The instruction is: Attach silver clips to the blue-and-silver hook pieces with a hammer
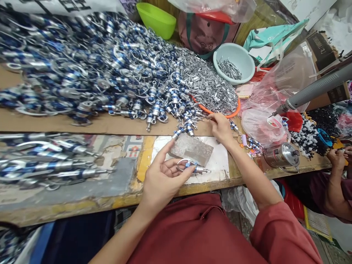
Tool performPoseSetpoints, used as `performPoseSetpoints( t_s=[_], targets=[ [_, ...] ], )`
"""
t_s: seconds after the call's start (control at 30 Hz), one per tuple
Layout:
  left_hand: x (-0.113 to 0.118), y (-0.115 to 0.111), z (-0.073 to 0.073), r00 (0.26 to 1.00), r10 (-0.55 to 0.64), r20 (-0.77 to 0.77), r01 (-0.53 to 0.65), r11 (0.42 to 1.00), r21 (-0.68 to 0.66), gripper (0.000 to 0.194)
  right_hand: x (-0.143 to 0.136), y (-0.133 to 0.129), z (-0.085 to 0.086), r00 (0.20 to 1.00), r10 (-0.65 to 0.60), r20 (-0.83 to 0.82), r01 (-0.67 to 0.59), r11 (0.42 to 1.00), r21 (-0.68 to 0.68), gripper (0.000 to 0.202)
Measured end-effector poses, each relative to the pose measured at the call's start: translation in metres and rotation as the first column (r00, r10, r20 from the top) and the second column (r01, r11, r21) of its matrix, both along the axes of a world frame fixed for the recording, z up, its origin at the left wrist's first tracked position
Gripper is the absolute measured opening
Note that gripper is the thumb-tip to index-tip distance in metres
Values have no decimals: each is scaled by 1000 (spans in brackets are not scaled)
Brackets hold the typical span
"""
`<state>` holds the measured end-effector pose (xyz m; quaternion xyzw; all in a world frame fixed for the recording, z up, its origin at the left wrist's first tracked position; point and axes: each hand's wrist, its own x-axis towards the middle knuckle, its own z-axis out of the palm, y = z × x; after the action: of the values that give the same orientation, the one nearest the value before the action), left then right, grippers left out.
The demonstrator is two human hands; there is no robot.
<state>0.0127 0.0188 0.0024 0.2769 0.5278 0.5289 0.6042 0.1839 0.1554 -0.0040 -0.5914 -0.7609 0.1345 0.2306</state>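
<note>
My left hand (165, 178) is closed on a small blue and silver metal piece (194, 167) with a curved handle and a thin tip pointing right. Beneath and behind that piece, a grey block (191, 148) lies on white paper (221, 161) near the table's front edge. My right hand (219, 126) reaches over the table by the orange rim (233, 113) of a tray of small metal parts (209, 82). Its fingertips are bent close together beside the heap, and anything between them is too small to tell.
A large heap of blue and silver pieces (110, 69) covers the back left, with a row (46, 161) at front left. A pale bowl (246, 57) holds metal pins. A grey screwdriver (316, 88) hangs at right, above a metal pot (283, 156). Another person's hands (339, 157) are far right.
</note>
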Motion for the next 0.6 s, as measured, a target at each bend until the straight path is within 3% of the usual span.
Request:
performPoseSetpoints(
  t_s=[0.1,0.17,0.27,0.37,0.5,0.6],
  targets=[
    [-1,1,0,1000,0,31,1,1000,-12,98,7,-26,13,937,78,-342,-120,987,-103,14],
    [-2,1,-2,999,-4,41,5,1000,-13,99,5,-48,28,887,194,-420,-284,944,-165,10],
    [-3,1,-4,999,-12,44,13,1000,-17,100,-4,-74,49,857,409,-312,-485,846,-222,11],
    [-4,0,-4,999,-13,49,13,1000,-8,101,-16,-82,56,819,554,-147,-573,783,-242,12],
    [-4,0,-3,997,-31,64,31,999,9,101,-29,-80,51,796,603,55,-579,784,-224,11],
    [-5,2,-3,997,-41,66,41,999,9,101,-34,-81,48,815,570,101,-537,810,-234,12]
  ],
)
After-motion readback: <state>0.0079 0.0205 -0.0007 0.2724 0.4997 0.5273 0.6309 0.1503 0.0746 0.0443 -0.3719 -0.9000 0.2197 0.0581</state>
